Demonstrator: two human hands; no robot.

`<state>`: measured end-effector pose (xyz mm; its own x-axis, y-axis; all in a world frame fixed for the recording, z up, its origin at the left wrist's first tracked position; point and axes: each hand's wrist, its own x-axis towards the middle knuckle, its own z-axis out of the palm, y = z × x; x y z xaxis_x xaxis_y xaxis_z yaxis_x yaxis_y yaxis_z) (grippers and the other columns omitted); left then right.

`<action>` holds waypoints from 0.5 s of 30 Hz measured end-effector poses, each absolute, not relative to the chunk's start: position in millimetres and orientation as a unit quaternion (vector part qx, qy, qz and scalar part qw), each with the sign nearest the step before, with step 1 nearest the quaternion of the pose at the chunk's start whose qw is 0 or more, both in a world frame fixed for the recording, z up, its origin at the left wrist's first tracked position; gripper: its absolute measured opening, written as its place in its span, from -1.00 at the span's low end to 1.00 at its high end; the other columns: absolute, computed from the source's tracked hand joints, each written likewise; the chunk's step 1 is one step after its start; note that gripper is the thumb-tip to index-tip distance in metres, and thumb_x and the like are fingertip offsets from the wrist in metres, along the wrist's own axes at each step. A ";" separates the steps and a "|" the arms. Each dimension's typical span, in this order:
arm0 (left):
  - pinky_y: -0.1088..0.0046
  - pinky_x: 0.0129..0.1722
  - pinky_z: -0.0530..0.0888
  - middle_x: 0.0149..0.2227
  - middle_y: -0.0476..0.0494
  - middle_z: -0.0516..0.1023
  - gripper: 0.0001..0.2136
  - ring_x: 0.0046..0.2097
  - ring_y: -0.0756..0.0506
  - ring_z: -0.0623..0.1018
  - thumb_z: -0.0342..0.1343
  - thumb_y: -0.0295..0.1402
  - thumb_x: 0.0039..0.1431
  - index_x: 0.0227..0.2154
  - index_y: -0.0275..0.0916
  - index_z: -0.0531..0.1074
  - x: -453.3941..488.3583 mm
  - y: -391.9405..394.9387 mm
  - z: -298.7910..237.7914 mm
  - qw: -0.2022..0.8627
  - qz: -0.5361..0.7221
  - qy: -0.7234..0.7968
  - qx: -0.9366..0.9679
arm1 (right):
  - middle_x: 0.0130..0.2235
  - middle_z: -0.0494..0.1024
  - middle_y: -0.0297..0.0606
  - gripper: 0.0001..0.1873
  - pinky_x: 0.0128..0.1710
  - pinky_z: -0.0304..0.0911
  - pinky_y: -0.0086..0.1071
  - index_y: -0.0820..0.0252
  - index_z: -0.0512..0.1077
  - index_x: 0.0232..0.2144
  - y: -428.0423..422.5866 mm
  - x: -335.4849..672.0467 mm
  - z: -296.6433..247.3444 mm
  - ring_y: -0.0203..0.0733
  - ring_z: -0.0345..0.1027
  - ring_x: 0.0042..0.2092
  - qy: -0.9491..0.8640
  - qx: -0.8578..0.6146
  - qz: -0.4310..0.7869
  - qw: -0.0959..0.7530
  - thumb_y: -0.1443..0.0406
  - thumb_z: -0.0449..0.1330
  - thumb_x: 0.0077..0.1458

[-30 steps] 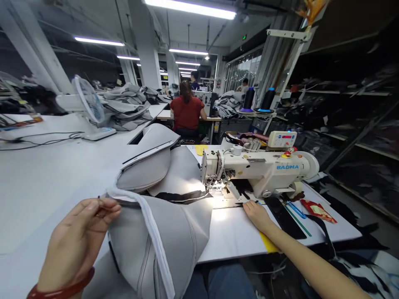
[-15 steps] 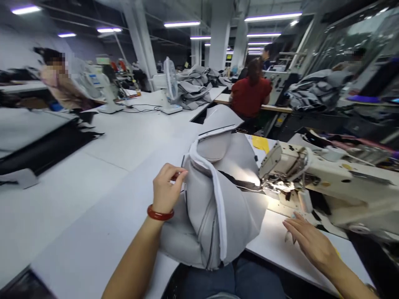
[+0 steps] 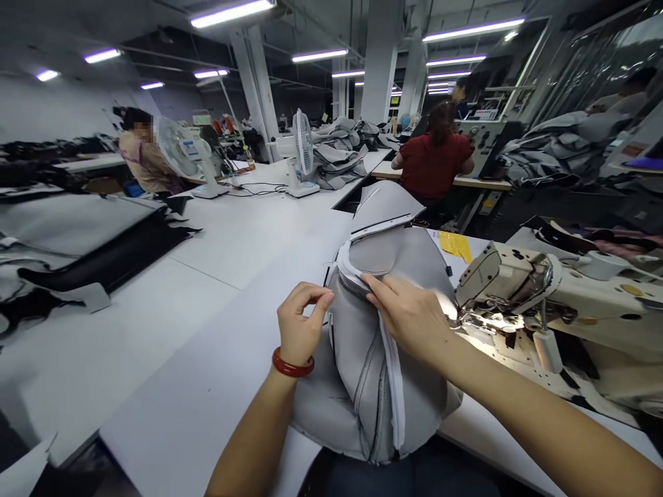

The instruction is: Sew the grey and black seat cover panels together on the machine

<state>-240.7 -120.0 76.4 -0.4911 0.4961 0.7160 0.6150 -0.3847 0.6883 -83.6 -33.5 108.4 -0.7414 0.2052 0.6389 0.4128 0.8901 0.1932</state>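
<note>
A bulky grey sewn fabric piece (image 3: 357, 352) stands bunched on the table edge and over my lap, a white strip (image 3: 394, 386) running down its front. At its left edge my left hand (image 3: 305, 321), with a red bangle on the wrist, is closed in a pinch; what lies between the fingertips is too small to make out. My right hand (image 3: 409, 314) reaches across the piece, its fingertips closed on the fabric by the upper bend of the white strip. Right of the fabric is a lit sewing machine (image 3: 497, 304); the fabric's far side reaches toward its needle area.
A white table (image 3: 217, 345) spreads to the left, with stacked grey and black pieces (image 3: 88, 228) on it. Two fans (image 3: 303, 148) stand farther back by a grey fabric pile (image 3: 336, 152). A yellow scrap (image 3: 454, 245) lies behind the machine. Co-workers sit beyond.
My right hand has moved from the machine bed leftward and up onto the grey fabric. My left hand keeps its pinch at the fabric's left edge. The view has shifted slightly left.
</note>
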 end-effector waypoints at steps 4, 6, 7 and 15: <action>0.56 -0.45 0.41 -0.51 -0.02 0.47 -0.90 -0.43 0.03 0.45 0.13 -0.40 0.06 -0.53 -0.24 0.46 -243.8 -119.3 75.5 0.041 -0.664 -0.559 -0.495 | -0.46 0.38 -0.24 -0.65 -0.48 0.00 -0.38 0.20 0.40 -0.10 -37.0 -79.2 111.2 -0.23 0.19 -0.41 -0.904 -0.160 -0.223 0.328 0.43 -0.13 0.23; 0.56 -0.44 0.41 -0.50 -0.02 0.47 -0.90 -0.43 0.03 0.45 0.13 -0.40 0.06 -0.53 -0.24 0.46 -243.9 -119.2 75.4 0.040 -0.666 -0.556 -0.496 | -0.47 0.36 -0.24 -0.64 -0.55 -0.04 -0.37 0.24 0.36 -0.02 -38.2 -77.6 111.2 -0.24 0.18 -0.46 -0.899 -0.194 -0.229 0.320 0.40 -0.12 0.24; 0.55 -0.44 0.41 -0.50 -0.02 0.47 -0.90 -0.42 0.03 0.45 0.13 -0.40 0.06 -0.53 -0.24 0.45 -243.2 -119.4 75.4 0.041 -0.665 -0.556 -0.497 | -0.47 0.35 -0.24 -0.65 -0.58 -0.05 -0.37 0.27 0.32 0.02 -38.9 -78.9 111.3 -0.23 0.18 -0.47 -0.899 -0.212 -0.224 0.312 0.34 -0.10 0.25; 0.49 -0.43 0.38 -0.54 0.00 0.45 -0.87 -0.45 0.01 0.43 0.15 -0.41 0.04 -0.58 -0.25 0.42 -235.0 -122.3 77.9 0.110 -0.648 -0.558 -0.507 | -0.35 0.48 -0.20 -0.64 -0.58 0.14 -0.40 0.33 0.29 0.04 -53.3 -99.3 114.6 -0.22 0.34 -0.43 -0.925 -0.200 -0.163 0.278 0.36 -0.08 0.24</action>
